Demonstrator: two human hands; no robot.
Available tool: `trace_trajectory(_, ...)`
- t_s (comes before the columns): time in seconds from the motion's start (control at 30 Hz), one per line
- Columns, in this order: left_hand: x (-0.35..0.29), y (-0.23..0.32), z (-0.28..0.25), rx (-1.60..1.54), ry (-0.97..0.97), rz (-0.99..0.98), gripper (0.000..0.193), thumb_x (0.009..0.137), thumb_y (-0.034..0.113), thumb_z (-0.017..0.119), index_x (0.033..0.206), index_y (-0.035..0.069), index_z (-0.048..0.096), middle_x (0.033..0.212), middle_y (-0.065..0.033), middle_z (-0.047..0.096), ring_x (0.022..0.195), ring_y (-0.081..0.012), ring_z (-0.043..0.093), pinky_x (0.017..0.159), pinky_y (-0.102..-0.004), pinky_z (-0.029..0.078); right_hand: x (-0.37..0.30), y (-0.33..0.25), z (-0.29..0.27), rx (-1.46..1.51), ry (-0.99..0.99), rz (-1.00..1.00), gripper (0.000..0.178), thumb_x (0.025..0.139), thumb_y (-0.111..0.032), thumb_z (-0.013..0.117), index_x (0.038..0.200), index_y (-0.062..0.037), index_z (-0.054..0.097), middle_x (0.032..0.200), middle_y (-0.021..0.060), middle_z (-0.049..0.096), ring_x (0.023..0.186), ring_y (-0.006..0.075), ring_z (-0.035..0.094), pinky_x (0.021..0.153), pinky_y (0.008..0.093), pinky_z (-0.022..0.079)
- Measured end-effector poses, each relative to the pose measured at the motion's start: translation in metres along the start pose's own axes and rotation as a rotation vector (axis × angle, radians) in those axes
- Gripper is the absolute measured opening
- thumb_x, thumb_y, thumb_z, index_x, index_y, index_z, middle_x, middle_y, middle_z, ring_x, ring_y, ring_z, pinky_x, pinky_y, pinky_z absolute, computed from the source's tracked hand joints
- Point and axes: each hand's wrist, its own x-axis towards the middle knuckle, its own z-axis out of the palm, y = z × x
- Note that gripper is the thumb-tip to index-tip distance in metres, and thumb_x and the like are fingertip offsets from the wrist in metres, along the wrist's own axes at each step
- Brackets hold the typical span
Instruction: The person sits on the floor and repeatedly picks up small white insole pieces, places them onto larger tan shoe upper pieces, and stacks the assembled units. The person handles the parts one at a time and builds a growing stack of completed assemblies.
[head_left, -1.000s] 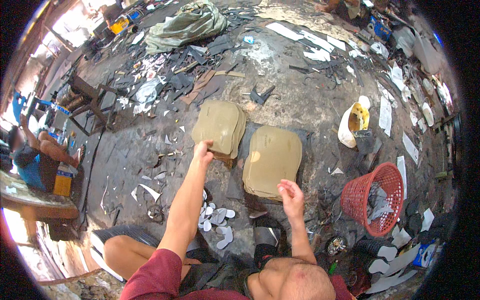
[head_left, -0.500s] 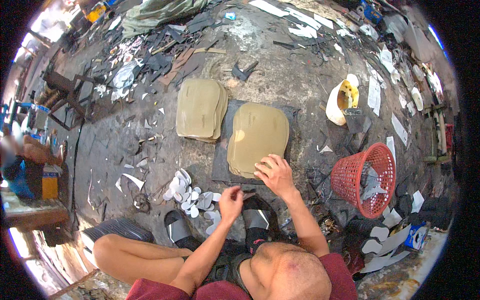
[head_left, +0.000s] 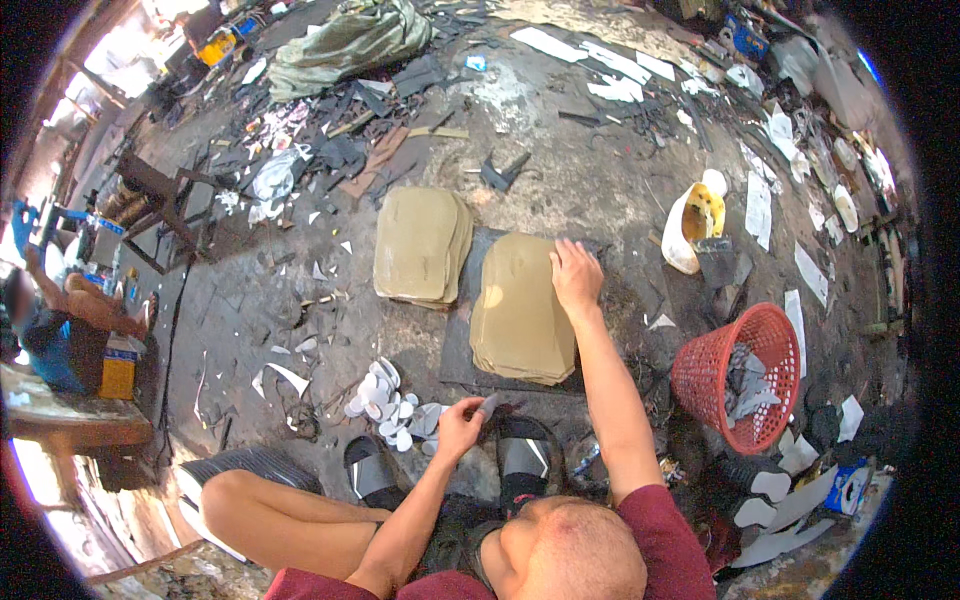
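On the dark mat, the near stack of tan flat cut sheets is pressed at its far right corner by the right hand, fingers spread flat. A small grey blade-like tool is gripped in the closed left hand, above the sandalled feet. A second tan sheet stack lies just left; a red plastic mesh basket stands to the right.

Yellow box at left edge, on a wooden bench. Blue-and-white carton at lower right among pale offcuts. Blue box at upper right. No signs or screens.
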Motion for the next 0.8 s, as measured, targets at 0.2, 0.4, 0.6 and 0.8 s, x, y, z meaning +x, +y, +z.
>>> trace_trajectory(0.2,0.013,-0.008,-0.001,-0.725,0.116,-0.219,0.025,0.090,0.002,0.071,0.114,-0.003,0.070,0.092,-0.0085,0.074,0.072,-0.0132,0.067,0.066,-0.0270,0.057,-0.006,0.007,0.002,0.019,0.231,0.024,0.030,0.090,-0.025,0.071,0.115,-0.0082,0.068,0.122,0.0143,0.065,0.113,0.0363,0.062,0.094,0.0492,0.050)
trace_trajectory(0.4,0.017,0.004,-0.006,-0.689,0.212,-0.235,0.024,0.092,0.005,0.072,0.114,-0.003,0.073,0.095,-0.0077,0.074,0.073,-0.0108,0.066,0.066,-0.0263,0.057,0.030,0.009,-0.018,0.191,-0.253,0.193,0.033,0.081,-0.013,0.068,0.114,-0.0108,0.067,0.112,0.0172,0.069,0.107,0.0371,0.065,0.094,0.0486,0.050)
trace_trajectory(0.6,0.027,0.000,-0.017,-0.816,0.260,-0.213,0.016,0.095,0.004,0.066,0.107,-0.004,0.072,0.088,-0.0066,0.071,0.070,-0.0114,0.064,0.062,-0.0256,0.054,-0.053,-0.075,-0.098,0.263,-0.541,-0.275,0.018,0.084,0.000,0.062,0.096,-0.0066,0.075,0.094,0.0179,0.065,0.092,0.0359,0.067,0.077,0.0455,0.052)
trace_trajectory(0.8,0.034,0.001,-0.023,-0.813,0.298,-0.241,0.027,0.095,0.007,0.067,0.119,-0.006,0.070,0.090,-0.0078,0.072,0.072,-0.0114,0.066,0.063,-0.0242,0.054,-0.130,-0.091,-0.260,0.617,-0.200,-0.284,0.013,0.084,-0.002,0.070,0.095,-0.0071,0.075,0.085,0.0080,0.056,0.081,0.0246,0.058,0.072,0.0339,0.048)
